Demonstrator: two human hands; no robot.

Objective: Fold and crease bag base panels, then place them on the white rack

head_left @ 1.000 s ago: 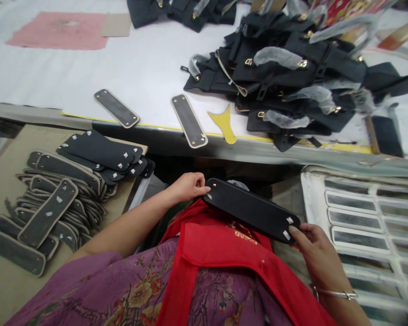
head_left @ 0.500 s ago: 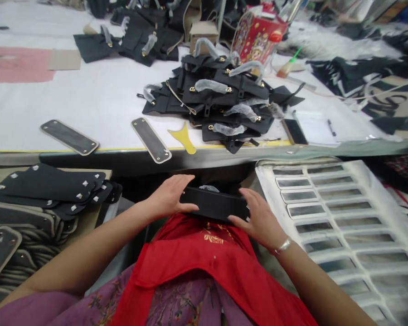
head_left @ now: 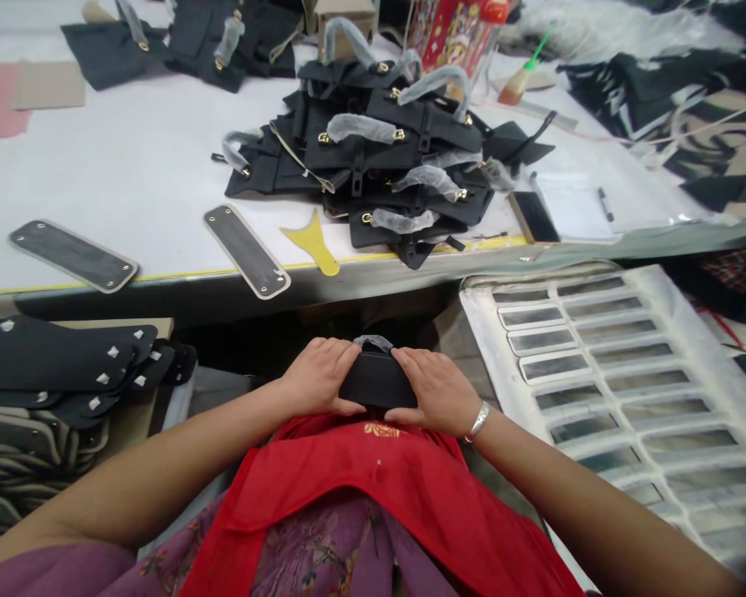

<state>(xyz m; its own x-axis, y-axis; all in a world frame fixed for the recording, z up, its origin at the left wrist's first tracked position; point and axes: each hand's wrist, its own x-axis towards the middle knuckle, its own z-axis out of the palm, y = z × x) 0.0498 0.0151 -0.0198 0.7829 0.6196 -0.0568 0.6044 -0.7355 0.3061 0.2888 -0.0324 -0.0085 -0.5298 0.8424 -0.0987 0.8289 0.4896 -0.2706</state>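
Note:
Both my hands press on one black leather panel [head_left: 376, 383] held over my lap, just above a red apron [head_left: 373, 489]. My left hand [head_left: 320, 377] wraps its left end, fingers curled over the top edge. My right hand [head_left: 428, 390], with a silver bracelet at the wrist, covers the right end. Only the panel's middle shows between the hands. A bit of clear wrapping [head_left: 373, 341] peeks out behind it.
A white table [head_left: 130, 174] ahead carries a heap of black bag parts with gold clasps [head_left: 379, 157], two grey-edged black strips [head_left: 245, 250] [head_left: 73, 255] and a yellow scraper [head_left: 314, 242]. Stacked black panels [head_left: 62, 356] lie left; a white slotted rack [head_left: 603, 373] stands right.
My hands have slid inward along the black panel, so less of it shows. The view has shifted, with table objects moving left in the frame.

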